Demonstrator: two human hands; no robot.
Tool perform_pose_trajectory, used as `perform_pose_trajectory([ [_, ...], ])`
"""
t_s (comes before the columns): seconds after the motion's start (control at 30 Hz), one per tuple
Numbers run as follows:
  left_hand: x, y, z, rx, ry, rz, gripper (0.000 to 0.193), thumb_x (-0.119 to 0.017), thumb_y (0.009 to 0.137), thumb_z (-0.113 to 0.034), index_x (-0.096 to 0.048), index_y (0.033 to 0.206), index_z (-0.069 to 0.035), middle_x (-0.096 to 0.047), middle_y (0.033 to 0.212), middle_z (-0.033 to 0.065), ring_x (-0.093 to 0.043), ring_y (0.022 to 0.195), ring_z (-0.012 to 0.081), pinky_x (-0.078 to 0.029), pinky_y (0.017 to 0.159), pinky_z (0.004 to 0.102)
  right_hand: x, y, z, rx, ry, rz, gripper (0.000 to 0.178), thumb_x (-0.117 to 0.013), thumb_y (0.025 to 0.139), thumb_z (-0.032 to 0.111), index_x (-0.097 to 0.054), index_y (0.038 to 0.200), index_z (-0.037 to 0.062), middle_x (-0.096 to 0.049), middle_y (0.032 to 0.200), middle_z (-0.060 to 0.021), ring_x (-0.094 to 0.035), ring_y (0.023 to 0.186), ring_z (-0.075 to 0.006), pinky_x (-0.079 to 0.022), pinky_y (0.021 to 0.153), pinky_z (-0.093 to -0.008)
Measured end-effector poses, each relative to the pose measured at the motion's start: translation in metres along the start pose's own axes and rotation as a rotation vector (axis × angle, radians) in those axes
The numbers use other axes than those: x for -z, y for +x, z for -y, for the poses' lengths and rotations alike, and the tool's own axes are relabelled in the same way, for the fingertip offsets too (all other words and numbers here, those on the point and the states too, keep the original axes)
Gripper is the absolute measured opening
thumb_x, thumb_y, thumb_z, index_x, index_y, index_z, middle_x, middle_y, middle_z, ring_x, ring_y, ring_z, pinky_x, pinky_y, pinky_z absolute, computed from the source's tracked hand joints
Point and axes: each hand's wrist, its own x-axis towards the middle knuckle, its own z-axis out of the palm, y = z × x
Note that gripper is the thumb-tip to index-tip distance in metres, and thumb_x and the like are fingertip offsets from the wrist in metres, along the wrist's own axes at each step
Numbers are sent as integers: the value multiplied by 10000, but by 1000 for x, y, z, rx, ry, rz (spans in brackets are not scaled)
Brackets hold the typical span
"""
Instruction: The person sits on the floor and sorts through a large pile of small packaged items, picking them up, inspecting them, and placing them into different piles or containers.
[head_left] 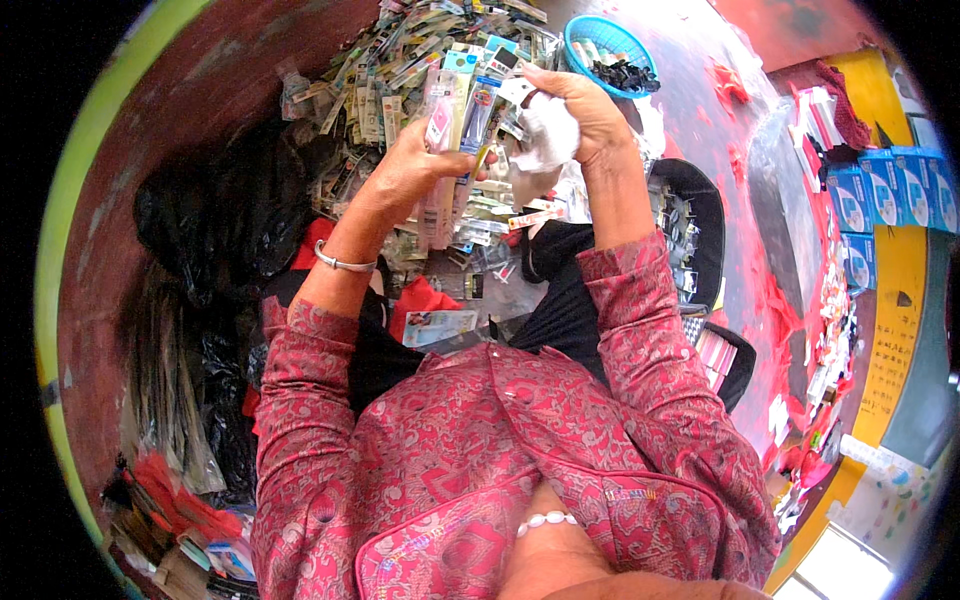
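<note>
black plastic bags [215, 225] at left, blue boxes [882, 195] stacked at right

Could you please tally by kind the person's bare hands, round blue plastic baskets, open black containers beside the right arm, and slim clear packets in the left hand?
Bare hands: 2 (left hand, right hand)
Round blue plastic basket: 1
Open black containers: 2 (farther one, nearer one)
Slim clear packets: overlapping, count unclear
Total, without packets: 5

Floor [690, 65] | heaped slim packets [400, 75] | 1 blue basket [602, 30] | red scraps [730, 85] | black plastic [215, 215]
</note>
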Motion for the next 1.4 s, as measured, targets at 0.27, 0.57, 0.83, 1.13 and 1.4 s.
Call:
perform_pose_trajectory([
  [0.27,4,0,4,155,-397,12,439,-576,687,-29,-439,1101,17,-608,879,152,-622,702,197,-531,631,284,-3,7,-11,-1,187,-36,333,-572,781,106,-499,1042,-87,-620,771,-138,-605,634,-187,-503,552,-256],
  [0.57,-18,-7,8,195,-284,165,479,-558,698,1,-379,1141,-7,-589,963,153,-604,653,172,-526,588,273,-32,-1,-25,860,-1455,-456,213,-566,733,199,-594,896,64,-603,733,-134,-594,679,-299,-472,614,-366],
  [0.83,-17,-13,12,218,-355,304,502,-520,688,17,-370,1167,21,-588,977,181,-612,677,189,-526,603,298,35,38,-9,756,-1738,-798,222,-550,772,245,-592,855,43,-585,838,-163,-597,733,-303,-474,645,-396],
  [1.13,-10,-3,18,195,-484,47,446,-511,695,48,-415,1131,44,-573,1026,161,-621,777,231,-534,655,312,-2,-1,14,877,-704,-504,197,-519,804,202,-612,788,29,-588,722,-96,-559,683,-220,-431,681,-332],
  [1.4,-4,-10,21,137,-350,-12,431,-599,662,-7,-452,1067,8,-595,855,108,-614,689,186,-534,596,296,-44,0,-40,1100,-1331,-43,212,-560,740,192,-573,905,59,-568,890,-103,-518,885,-279,-376,798,-373],
])
